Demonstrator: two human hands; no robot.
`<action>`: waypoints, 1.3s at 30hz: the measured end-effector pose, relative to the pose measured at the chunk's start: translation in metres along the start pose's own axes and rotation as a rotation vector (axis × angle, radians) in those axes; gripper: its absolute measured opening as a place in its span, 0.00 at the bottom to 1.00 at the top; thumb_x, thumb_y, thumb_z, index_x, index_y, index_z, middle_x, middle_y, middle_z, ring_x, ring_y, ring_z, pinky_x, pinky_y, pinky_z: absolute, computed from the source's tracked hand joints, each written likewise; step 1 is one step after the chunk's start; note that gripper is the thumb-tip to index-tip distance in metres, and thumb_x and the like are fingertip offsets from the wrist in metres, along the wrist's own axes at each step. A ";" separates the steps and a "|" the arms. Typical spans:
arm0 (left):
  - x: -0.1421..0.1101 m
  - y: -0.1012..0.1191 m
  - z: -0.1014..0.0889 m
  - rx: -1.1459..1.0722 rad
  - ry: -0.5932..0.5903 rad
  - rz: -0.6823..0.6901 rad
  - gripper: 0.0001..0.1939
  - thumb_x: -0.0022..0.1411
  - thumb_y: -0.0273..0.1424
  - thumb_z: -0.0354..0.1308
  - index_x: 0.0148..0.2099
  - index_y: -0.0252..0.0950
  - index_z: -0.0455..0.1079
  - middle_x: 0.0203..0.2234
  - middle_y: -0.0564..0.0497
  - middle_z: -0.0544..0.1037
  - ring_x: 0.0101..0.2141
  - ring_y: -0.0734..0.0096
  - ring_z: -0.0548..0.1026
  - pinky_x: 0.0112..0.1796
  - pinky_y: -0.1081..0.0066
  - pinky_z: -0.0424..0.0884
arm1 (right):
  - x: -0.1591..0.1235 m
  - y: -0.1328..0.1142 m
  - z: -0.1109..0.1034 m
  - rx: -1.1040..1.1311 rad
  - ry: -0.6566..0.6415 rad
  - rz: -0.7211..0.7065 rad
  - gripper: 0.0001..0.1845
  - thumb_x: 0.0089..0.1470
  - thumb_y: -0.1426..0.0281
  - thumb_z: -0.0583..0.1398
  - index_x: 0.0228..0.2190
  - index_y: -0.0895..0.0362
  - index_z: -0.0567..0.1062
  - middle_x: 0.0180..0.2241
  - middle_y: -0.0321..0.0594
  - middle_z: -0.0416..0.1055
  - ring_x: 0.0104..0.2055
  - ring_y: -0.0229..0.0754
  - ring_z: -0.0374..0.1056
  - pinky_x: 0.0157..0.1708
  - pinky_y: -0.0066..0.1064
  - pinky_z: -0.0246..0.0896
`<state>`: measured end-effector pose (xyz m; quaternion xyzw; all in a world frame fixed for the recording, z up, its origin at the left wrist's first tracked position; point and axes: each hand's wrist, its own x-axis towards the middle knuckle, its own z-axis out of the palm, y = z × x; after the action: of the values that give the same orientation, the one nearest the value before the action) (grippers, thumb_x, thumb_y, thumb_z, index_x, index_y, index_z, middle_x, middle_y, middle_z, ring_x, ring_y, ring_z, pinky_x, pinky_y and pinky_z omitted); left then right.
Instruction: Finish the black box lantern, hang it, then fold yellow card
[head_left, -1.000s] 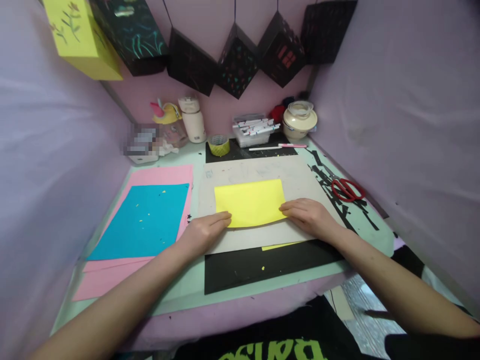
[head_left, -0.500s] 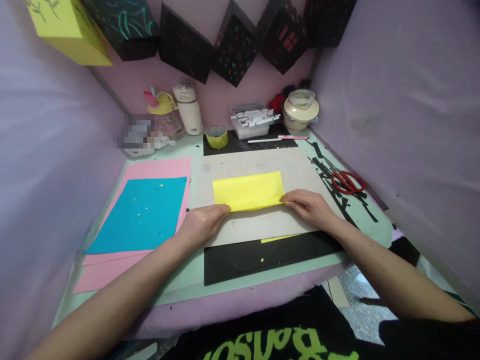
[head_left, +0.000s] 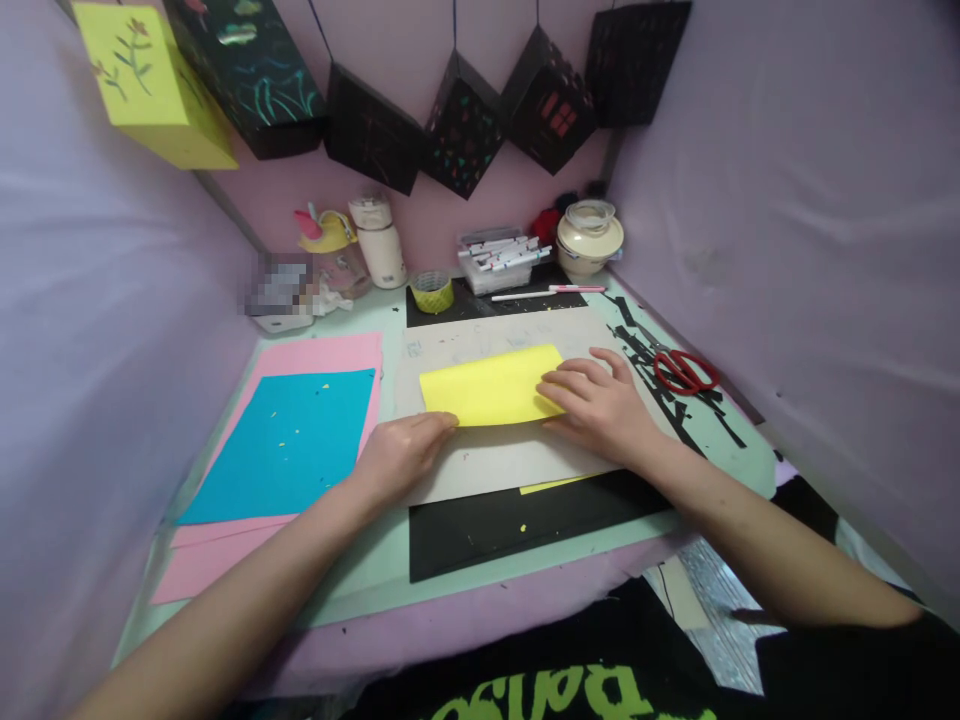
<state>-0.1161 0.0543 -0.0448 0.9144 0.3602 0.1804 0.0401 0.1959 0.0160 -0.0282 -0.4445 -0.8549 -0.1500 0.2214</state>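
A sheet of yellow paper (head_left: 487, 388), folded over, lies on a pale grey board (head_left: 480, 468) in front of me. At its lower left corner, my left hand (head_left: 405, 450) pinches the near edge between thumb and fingers. My right hand (head_left: 600, 405) is at the paper's right end, its fingers spread over the top with the thumb low by the near edge. The paper bulges slightly near the right fingers. Under the board lies black paper (head_left: 525, 530), with a thin strip of another yellow piece showing between them.
Blue paper (head_left: 289, 440) on pink sheets (head_left: 322, 350) lies to the left. Red-handled scissors (head_left: 686, 372) rest among black paper scraps at right. Behind are yellow tape (head_left: 433, 294), a marker box (head_left: 502, 265), a white bottle (head_left: 380, 245) and a lidded bowl (head_left: 590, 240).
My right hand has let go of the lower right corner and spread its fingers over the paper's right end. The left hand keeps its pinch. The camera view has tilted up slightly.
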 end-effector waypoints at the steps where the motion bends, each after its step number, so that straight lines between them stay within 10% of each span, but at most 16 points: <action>1: 0.000 0.000 -0.001 -0.009 0.021 0.006 0.14 0.68 0.30 0.47 0.47 0.41 0.74 0.43 0.50 0.81 0.40 0.65 0.80 0.39 0.67 0.76 | 0.003 -0.006 0.001 -0.032 0.030 -0.019 0.10 0.60 0.64 0.58 0.44 0.51 0.73 0.45 0.39 0.76 0.50 0.47 0.66 0.59 0.48 0.42; 9: 0.020 0.001 -0.036 -0.076 0.173 -0.112 0.14 0.68 0.35 0.48 0.42 0.38 0.75 0.37 0.48 0.82 0.37 0.64 0.80 0.38 0.66 0.75 | 0.048 -0.013 -0.002 -0.014 0.122 -0.052 0.15 0.63 0.76 0.52 0.30 0.53 0.75 0.29 0.34 0.76 0.35 0.38 0.65 0.54 0.38 0.46; 19: 0.052 0.017 -0.088 -0.173 0.145 -0.190 0.14 0.65 0.35 0.51 0.45 0.40 0.76 0.40 0.50 0.82 0.40 0.63 0.78 0.44 0.65 0.72 | 0.088 0.004 -0.045 0.214 -0.101 0.003 0.13 0.61 0.69 0.57 0.25 0.55 0.76 0.28 0.36 0.76 0.33 0.39 0.68 0.51 0.38 0.47; 30: 0.057 0.029 -0.093 -0.276 0.143 -0.239 0.09 0.62 0.34 0.55 0.36 0.40 0.77 0.32 0.53 0.81 0.34 0.68 0.77 0.39 0.70 0.72 | 0.082 0.011 -0.047 0.357 -0.142 0.023 0.09 0.58 0.65 0.60 0.29 0.54 0.77 0.30 0.35 0.77 0.35 0.40 0.69 0.49 0.38 0.51; 39: 0.042 0.013 -0.088 -0.271 0.232 -0.253 0.15 0.62 0.43 0.54 0.34 0.40 0.77 0.32 0.51 0.82 0.33 0.65 0.78 0.37 0.68 0.74 | 0.056 0.024 -0.046 0.693 0.015 0.311 0.07 0.54 0.65 0.61 0.29 0.54 0.77 0.31 0.37 0.77 0.34 0.42 0.71 0.35 0.33 0.64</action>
<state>-0.1112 0.0678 0.0522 0.8213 0.4467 0.3246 0.1431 0.1986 0.0477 0.0412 -0.4667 -0.7756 0.1801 0.3849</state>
